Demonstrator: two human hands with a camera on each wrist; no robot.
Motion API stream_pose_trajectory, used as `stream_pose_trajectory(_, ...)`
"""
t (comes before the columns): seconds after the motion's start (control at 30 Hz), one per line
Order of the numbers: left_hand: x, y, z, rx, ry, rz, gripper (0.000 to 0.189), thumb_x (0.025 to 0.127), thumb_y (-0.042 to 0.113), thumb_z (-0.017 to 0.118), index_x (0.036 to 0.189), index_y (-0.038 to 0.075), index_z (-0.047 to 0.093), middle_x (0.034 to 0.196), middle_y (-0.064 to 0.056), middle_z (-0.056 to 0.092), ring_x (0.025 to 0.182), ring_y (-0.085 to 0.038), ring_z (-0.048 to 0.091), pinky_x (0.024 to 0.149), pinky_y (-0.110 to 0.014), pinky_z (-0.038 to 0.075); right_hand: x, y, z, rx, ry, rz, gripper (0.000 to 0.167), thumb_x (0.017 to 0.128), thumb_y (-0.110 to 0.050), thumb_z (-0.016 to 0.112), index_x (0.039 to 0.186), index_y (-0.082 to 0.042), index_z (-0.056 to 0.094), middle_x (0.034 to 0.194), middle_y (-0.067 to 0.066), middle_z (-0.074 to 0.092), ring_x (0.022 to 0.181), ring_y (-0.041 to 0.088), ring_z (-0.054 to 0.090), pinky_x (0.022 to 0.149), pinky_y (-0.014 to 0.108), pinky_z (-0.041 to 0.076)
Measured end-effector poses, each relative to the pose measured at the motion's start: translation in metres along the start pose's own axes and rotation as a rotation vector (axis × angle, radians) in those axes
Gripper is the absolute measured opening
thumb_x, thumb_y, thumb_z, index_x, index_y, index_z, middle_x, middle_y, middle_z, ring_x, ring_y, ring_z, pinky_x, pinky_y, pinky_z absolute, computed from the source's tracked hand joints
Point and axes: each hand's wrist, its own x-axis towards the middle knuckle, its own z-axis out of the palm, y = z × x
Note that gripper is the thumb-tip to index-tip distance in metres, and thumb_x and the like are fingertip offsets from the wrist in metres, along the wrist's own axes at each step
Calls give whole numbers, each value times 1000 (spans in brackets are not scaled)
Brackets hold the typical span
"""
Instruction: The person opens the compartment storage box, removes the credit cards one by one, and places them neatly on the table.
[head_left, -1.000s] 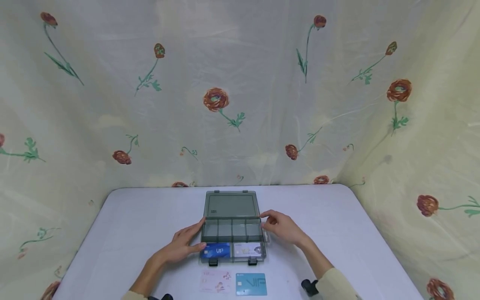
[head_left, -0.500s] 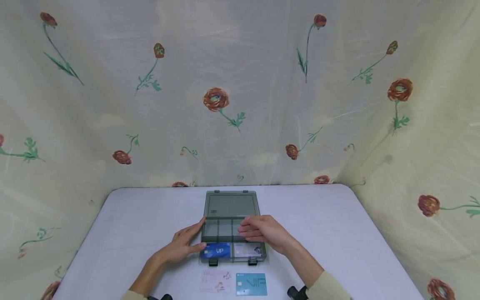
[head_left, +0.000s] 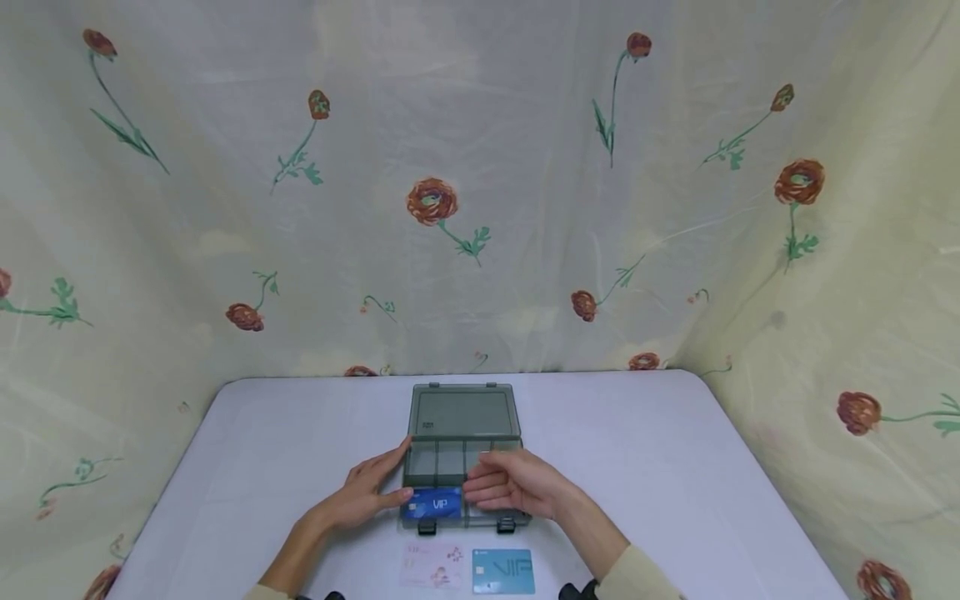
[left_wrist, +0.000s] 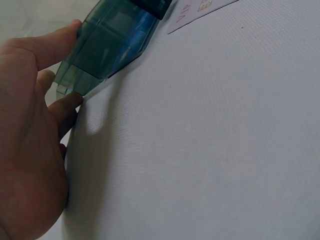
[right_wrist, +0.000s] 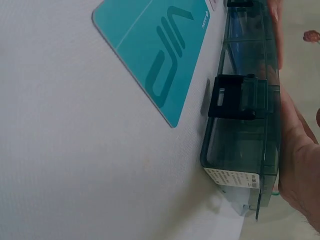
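A grey-green translucent compartment box (head_left: 422,524) lies on the table with its lid (head_left: 465,414) laid back. My left hand (head_left: 360,493) rests along the box's left side, fingers spread, thumb at the front compartment's edge. In the left wrist view, its thumb and fingertips touch the box's side. A blue VIP card (head_left: 439,502) fills the left front compartment. Over the right front compartment hovers my right hand (head_left: 521,483), its fingers extended leftward and nothing visible in them. This hand hides what that compartment holds. Two black latches (right_wrist: 232,97) show on the box's front.
In front of the box, a pale pink VIP card (head_left: 432,565) and a teal VIP card (head_left: 503,571) lie side by side on the white table (head_left: 637,467). A flower-patterned curtain (head_left: 510,283) encloses the back and sides.
My right hand has moved from the box's right edge leftward, then down over the right front compartment, covering the white card seen there earlier. The left hand stays put.
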Motion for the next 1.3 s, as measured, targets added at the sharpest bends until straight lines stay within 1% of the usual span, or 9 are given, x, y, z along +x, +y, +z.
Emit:
stream_pose_trajectory(0.23, -1, 2, 0, 3, 10, -5, 82, 99, 42, 61, 163, 22, 14, 167, -2, 22, 152, -36, 18, 116, -67, 7, 2, 4, 2, 14, -4, 53, 54, 103, -33, 54, 128, 15, 57, 123, 31, 65, 114, 39, 67, 95, 45, 56)
stream_pose_trajectory(0.43, -1, 5, 0, 7, 19, -3, 82, 99, 41, 62, 163, 19, 15, 167, -6, 23, 151, -38, 19, 115, -68, 7, 4, 5, 7, 13, 33, 72, 53, 103, -32, 55, 128, 15, 56, 123, 31, 65, 114, 40, 67, 95, 45, 57)
stream_pose_trajectory(0.57, -1, 5, 0, 17, 15, -11, 82, 99, 42, 61, 163, 19, 15, 167, -6, 23, 151, -38, 18, 115, -69, 7, 4, 4, 11, 20, 51, 87, 54, 102, -30, 55, 129, 16, 55, 124, 31, 65, 115, 41, 65, 98, 47, 54)
stream_pose_trajectory(0.73, 0, 3, 1, 13, 9, -12, 82, 99, 43, 61, 163, 21, 14, 167, -5, 22, 152, -37, 18, 115, -68, 7, 4, 4, 16, 23, 78, 91, 52, 101, -27, 55, 128, 18, 55, 124, 32, 64, 117, 42, 64, 102, 50, 51)
stream_pose_trajectory(0.97, 0, 3, 1, 7, 7, -16, 82, 99, 42, 62, 163, 23, 14, 167, -2, 21, 152, -35, 18, 116, -66, 8, 4, 4, 20, 30, 120, 85, 50, 99, -26, 58, 125, 18, 57, 122, 32, 63, 112, 41, 66, 101, 51, 52)
stream_pose_trajectory(1.2, 0, 3, 2, 25, 16, -5, 82, 99, 42, 61, 163, 21, 14, 167, -4, 22, 152, -37, 18, 115, -68, 8, 2, 3, 23, 29, 123, 93, 55, 99, -29, 58, 126, 19, 56, 124, 34, 61, 113, 44, 64, 102, 53, 50)
stream_pose_trajectory(1.3, 0, 4, 2, 31, 21, -3, 82, 99, 42, 61, 163, 20, 14, 167, -5, 23, 152, -38, 19, 115, -68, 8, 1, 2, 23, 32, 119, 100, 57, 99, -31, 58, 127, 19, 55, 126, 35, 59, 113, 43, 65, 101, 51, 52)
